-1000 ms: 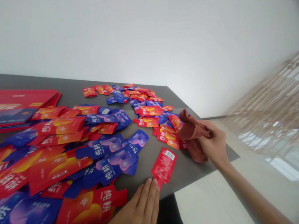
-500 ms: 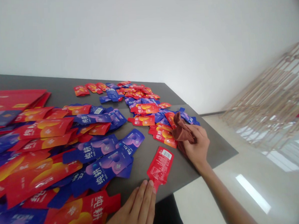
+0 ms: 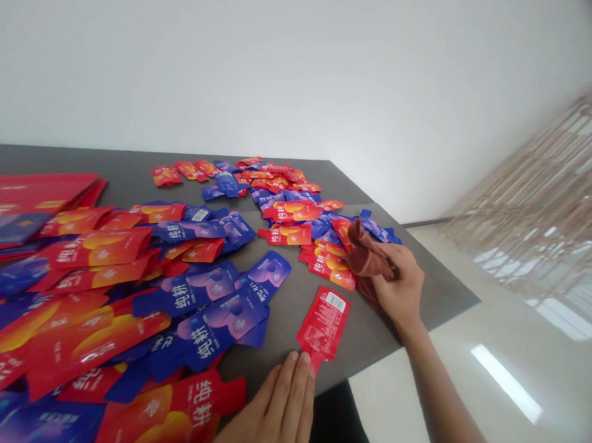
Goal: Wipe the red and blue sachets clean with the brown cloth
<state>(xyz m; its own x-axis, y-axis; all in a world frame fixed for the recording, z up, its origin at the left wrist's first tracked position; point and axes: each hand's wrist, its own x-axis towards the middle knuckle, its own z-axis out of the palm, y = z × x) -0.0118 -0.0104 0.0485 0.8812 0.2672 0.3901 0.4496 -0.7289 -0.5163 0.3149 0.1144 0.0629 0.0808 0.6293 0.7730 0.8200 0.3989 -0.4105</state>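
Note:
My right hand (image 3: 401,285) is closed around a bunched brown cloth (image 3: 368,254), held low over the dark grey table (image 3: 428,287) at the right end of a spread of sachets. My left hand (image 3: 274,414) lies flat with its fingers together at the near table edge. Its fingertips touch the narrow end of a single red sachet (image 3: 324,324) that lies face down, label side up. Several red and blue sachets (image 3: 202,319) cover the table to the left of it.
A further group of small red and blue sachets (image 3: 269,183) lies toward the far edge. Flat red and blue cartons (image 3: 21,196) are stacked at the far left. A pale wooden slatted rack (image 3: 537,189) stands off the table to the right, above a shiny floor (image 3: 483,383).
My right hand carried the brown cloth inward from beyond the table's right edge to over the sachets. My left hand stayed at the red sachet's end.

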